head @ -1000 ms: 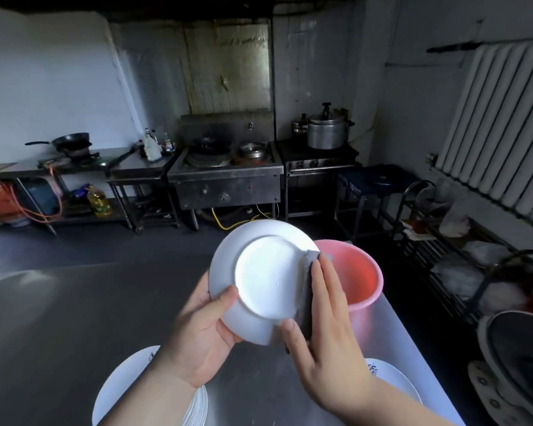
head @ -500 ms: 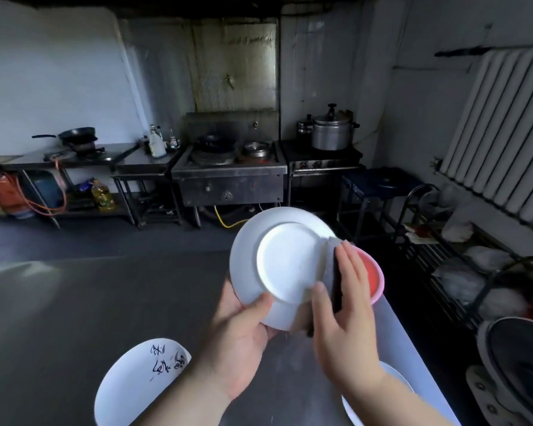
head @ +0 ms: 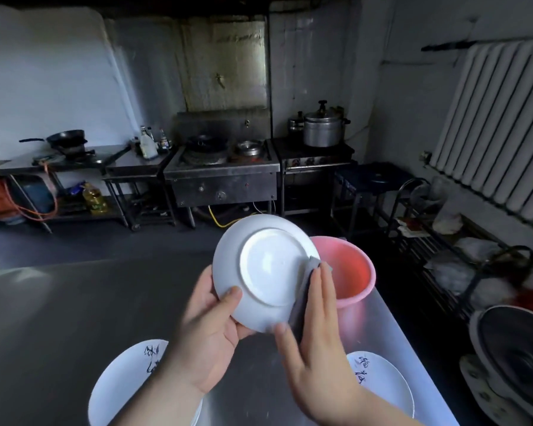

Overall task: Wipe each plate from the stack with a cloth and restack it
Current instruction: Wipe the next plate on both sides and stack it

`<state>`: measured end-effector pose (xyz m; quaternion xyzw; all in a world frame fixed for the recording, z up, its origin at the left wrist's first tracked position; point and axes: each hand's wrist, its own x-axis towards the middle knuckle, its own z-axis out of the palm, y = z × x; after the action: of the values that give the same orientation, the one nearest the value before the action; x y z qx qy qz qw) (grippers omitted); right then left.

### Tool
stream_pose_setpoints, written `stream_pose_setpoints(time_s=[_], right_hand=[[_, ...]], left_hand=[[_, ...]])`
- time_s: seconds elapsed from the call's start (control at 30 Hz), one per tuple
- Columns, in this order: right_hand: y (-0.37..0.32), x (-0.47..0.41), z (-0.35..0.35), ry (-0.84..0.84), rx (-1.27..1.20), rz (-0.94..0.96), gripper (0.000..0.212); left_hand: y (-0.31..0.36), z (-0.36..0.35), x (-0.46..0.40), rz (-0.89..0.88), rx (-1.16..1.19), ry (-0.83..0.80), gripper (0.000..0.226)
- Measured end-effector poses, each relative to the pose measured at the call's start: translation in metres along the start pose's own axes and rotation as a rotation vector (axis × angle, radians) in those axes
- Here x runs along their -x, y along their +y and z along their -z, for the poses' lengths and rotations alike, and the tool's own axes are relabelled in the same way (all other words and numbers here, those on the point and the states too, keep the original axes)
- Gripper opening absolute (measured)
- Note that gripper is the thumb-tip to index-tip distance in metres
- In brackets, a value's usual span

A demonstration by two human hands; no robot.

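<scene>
Above the grey steel worktop [head: 59, 309], you hold a round white ceramic plate [head: 266, 270] tilted up with its underside and foot ring facing you. Your left hand [head: 208, 336] grips its lower left rim, thumb curled over the back and fingers behind it. Your right hand [head: 316, 336] lies against the plate's right edge with fingers straight and close together, pressing a folded grey cloth [head: 305, 290] to the rim; the thumb reaches toward the plate's bottom edge and is blurred. Just beyond your right fingers, partly hidden by the plate, stands a pink plastic basin [head: 348, 272] on the worktop. Below your left wrist lies a stack of white plates with black brush lettering [head: 126, 385], and below your right wrist lies another white plate with black lettering [head: 382, 385]; whether that one tops a stack cannot be told. Far behind your hands stands a steel stove [head: 222, 176].
</scene>
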<state>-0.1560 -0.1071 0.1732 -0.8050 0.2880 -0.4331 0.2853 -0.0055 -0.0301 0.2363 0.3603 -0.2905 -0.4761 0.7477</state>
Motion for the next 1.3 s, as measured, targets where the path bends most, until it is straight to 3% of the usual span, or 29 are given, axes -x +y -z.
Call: stream_pose_setpoints(time_s=[0.1,0.23,0.3,0.4,0.47,0.53,0.67,0.77,0.87,1.0,1.2,1.3], right_hand=[[0.0,-0.01,-0.001,-0.032,0.058,-0.017,0.089],[-0.003,-0.056,0.016,0.06,0.135,-0.052,0.081],[-0.012,-0.053,0.01,0.06,0.185,0.012,0.08],[-0.016,-0.019,-0.011,-0.076,0.324,0.267,0.078],[-0.008,-0.009,-0.015,-0.133,0.379,0.274,0.08],[0.003,-0.016,-0.008,-0.088,0.349,0.233,0.079],[0.029,-0.042,0.022,0.073,0.187,0.014,0.072],[0.044,-0.056,0.058,0.035,-0.063,-0.286,0.052],[0.061,-0.056,0.094,-0.053,0.168,-0.428,0.034],[0.092,-0.04,0.127,-0.303,0.417,-0.502,0.063],[0.139,-0.006,0.16,-0.762,0.237,-0.953,0.07],[0.169,0.013,0.168,-0.82,0.107,-1.077,0.09]], left_hand=[[-0.012,-0.007,-0.001,-0.036,0.057,0.061,0.057],[-0.015,-0.02,-0.006,-0.067,0.154,0.092,0.061],[-0.018,-0.026,-0.012,-0.083,0.132,0.133,0.061],[-0.028,-0.031,-0.017,-0.084,0.091,0.217,0.05],[-0.034,-0.032,-0.017,-0.056,0.08,0.226,0.037],[-0.036,-0.033,-0.016,-0.038,0.081,0.191,0.038],[-0.037,-0.029,-0.015,-0.009,0.05,0.076,0.058],[-0.043,-0.021,-0.013,0.087,-0.026,0.013,0.061],[-0.056,-0.011,-0.014,0.183,-0.151,-0.039,0.061],[-0.086,-0.002,-0.022,0.32,-0.268,-0.081,0.057],[-0.155,-0.003,-0.03,0.544,-0.365,-0.086,0.038],[-0.19,-0.007,-0.034,0.611,-0.454,-0.082,0.036]])
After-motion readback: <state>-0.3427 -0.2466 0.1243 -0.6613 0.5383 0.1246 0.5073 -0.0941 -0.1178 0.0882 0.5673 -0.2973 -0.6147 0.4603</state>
